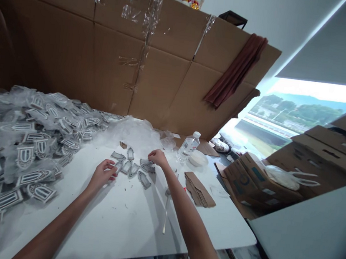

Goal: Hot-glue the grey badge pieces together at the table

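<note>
My left hand [104, 173] has its fingers curled around the near end of a small grey arched window-shaped piece [119, 165]. Across from it, my right hand [157, 158] is pinched together over more grey arched pieces [147, 167]; what sits between its fingertips is too small to make out. Between the hands, several similar pieces [126, 166] lie loosely on the white table [110, 231]. One arched piece [144, 180] rests just below the right hand. A small brown scrap [123, 145] lies behind the group.
Plastic-wrapped arched pieces [38, 146] form a large heap at left. Clear plastic bags [128, 132] lie behind the hands. To the right are a water bottle [189, 146], folded brown cardboard [199, 189] and a thin metal tool [166, 215]. A tall cardboard screen [166, 82] backs the table.
</note>
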A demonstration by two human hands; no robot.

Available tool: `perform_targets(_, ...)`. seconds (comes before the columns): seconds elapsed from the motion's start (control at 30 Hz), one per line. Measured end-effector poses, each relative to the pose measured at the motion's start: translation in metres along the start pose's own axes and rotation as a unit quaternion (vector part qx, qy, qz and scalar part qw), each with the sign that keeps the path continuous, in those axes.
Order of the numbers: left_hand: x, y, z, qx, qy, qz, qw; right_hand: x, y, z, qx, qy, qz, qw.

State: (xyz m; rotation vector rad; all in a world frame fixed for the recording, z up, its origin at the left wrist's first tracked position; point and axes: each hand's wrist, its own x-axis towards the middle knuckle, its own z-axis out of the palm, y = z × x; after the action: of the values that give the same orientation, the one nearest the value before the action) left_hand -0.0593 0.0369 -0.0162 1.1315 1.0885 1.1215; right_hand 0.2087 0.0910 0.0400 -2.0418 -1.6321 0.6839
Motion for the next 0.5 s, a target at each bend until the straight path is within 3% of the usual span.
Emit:
perform_targets(0.3,-0.0011,0.001,-0.0009,0.006,-0.007,-0.003,1.0,0.0066,0.0094,0.0081,-0.024,0.0,0.061,0.998)
perform_targets(0.5,0.0,0.0009,-0.0005,0.013,-0.004,-0.004,1.0,0.0013,0.0047,0.0036,-0.034,0.008,0.027,0.999)
